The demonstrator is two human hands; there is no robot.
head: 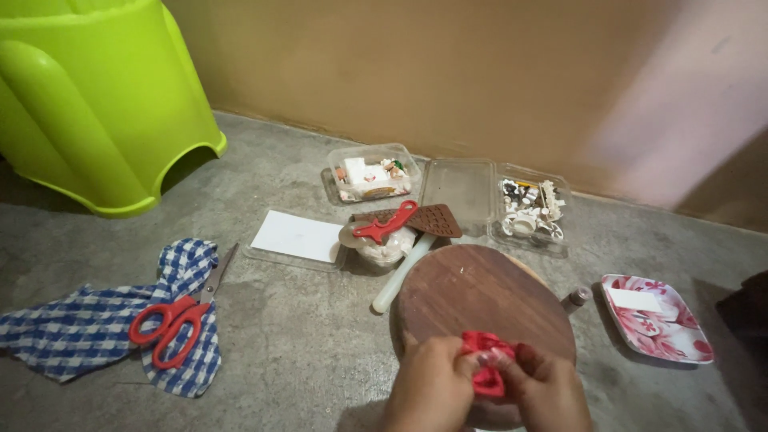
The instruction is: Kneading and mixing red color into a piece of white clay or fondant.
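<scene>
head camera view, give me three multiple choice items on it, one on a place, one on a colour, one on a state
1. Where do the scissors lie?
A. on the checked cloth
B. on the round wooden board
C. inside the green plastic stool

2. What colour is the lump that both hands work?
A. white
B. red
C. blue

3. How is the container of small white parts?
A. lid shut
B. tipped on its side
C. open, its clear lid laid back flat

Answers:
1. A: the red handles rest on the blue and white cloth on the floor, left of the board.
2. B: the left hand and right hand pinch a red lump over the near edge of the board.
3. C: the lid lies flat beside the tray, and the parts show uncovered.
</scene>
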